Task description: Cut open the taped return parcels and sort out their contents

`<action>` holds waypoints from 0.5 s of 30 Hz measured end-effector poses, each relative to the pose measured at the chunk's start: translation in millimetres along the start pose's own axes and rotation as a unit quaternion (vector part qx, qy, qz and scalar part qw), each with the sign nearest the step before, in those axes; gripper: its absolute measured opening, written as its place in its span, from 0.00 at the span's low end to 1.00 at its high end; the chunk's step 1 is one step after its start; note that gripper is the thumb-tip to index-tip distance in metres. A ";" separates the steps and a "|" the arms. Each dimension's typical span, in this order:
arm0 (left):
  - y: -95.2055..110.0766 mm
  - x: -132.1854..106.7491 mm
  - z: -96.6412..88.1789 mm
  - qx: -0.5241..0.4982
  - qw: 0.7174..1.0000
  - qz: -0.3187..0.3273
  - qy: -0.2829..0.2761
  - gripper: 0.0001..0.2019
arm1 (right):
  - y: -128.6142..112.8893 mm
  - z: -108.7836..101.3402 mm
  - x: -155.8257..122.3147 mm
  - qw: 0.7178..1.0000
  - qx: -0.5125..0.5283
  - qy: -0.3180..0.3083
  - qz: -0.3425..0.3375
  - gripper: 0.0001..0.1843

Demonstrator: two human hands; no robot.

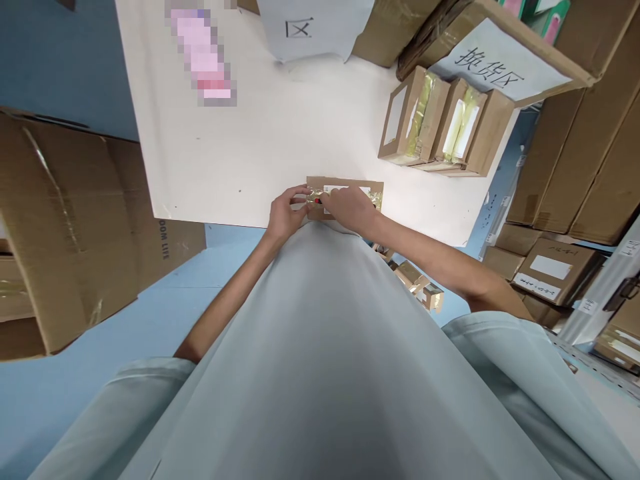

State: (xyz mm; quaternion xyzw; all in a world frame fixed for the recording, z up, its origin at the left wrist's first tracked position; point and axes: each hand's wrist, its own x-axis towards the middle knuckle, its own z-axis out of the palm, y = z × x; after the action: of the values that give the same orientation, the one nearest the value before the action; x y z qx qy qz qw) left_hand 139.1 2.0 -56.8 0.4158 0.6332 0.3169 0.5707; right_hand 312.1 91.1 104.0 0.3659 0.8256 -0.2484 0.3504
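A small taped carton (345,181) is positioned at the near edge of the white counter (240,153), directly in front of the light grey garment (345,320). The left hand (289,212) is placed at the carton's left end, with fingertips and thumb set against it; whether the carton is pinched by this grip cannot be told. The right hand (353,205) is laid over the carton's middle with the fingers curled inward. A small red and dark item (319,201) is seen at its fingertips; whether it is pinched by that grip cannot be told. Clear tape (314,196) is seen on the carton's left part. Beyond the carton and to its right, taped boxes (425,120) are stood side by side. Farther beyond the carton, a handwritten sheet (317,40) is displayed.
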 end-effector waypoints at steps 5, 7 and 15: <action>8.4 -1.8 -0.9 0.000 1.000 -0.007 0.007 0.20 | 29.2 17.9 -11.2 0.999 -0.043 0.006 0.012 0.20; 11.1 -2.3 -1.9 0.003 1.000 -0.006 0.008 0.20 | 44.0 23.4 -20.9 0.998 -0.053 -0.001 0.025 0.20; 12.3 -0.1 -2.3 -0.005 1.000 0.004 0.016 0.20 | 78.1 40.6 -55.7 0.998 -0.051 -0.002 0.037 0.24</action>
State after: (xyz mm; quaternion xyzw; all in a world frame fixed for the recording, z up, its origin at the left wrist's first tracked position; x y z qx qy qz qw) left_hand 139.0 7.6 -45.6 0.4103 0.6392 0.3289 0.5611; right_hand 416.1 87.6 108.7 0.3777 0.8223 -0.1934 0.3792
